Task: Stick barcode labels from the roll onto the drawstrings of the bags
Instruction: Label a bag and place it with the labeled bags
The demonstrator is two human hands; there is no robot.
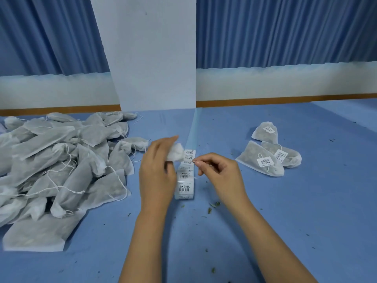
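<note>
Matt non-woven fabric bags [61,170], glossy paper label strip [186,180], smooth blue cloth table cover [285,211]

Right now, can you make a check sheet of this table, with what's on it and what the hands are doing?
Surface: blue cloth over the table.
Job's things: pile of unlabelled bags on the left; three labelled bags on the right; label strip in the middle.
Clutter: green leaf bits scattered on the cloth.
Hands: left hand holds a bag; right hand pinches what looks like a drawstring.
Cables: nothing seen.
Surroundings: blue curtains, white pillar.
</note>
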